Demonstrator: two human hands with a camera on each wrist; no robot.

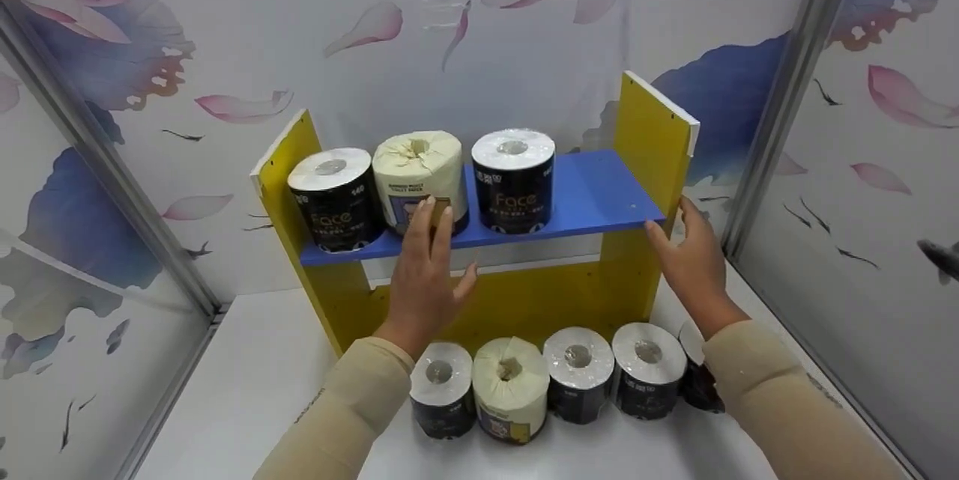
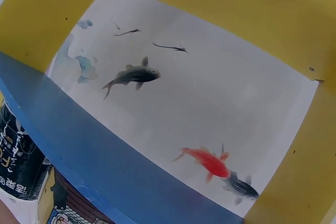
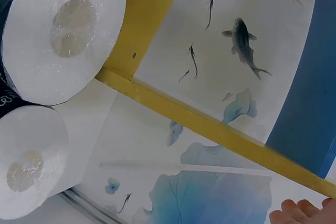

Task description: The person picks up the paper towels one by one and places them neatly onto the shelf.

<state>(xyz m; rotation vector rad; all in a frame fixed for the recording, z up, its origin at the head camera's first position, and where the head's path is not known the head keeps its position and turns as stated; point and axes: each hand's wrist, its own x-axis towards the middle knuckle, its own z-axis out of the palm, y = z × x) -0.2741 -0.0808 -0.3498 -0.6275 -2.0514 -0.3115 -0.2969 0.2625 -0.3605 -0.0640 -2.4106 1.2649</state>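
Note:
A yellow rack with a blue shelf board stands on the white table. On the board are a black-wrapped toilet roll at the left, a cream-wrapped toilet roll beside it, and another black-wrapped toilet roll a little apart to the right. My left hand has its fingers extended at the front of the cream roll, hiding part of its label. At the rack's right side panel, my right hand holds the front edge, thumb inside and fingers outside.
In front of the rack, a row of upright rolls includes a cream roll and black-wrapped rolls; my right sleeve partly hides the rightmost. Flower-printed walls enclose the table, with metal posts at the corners.

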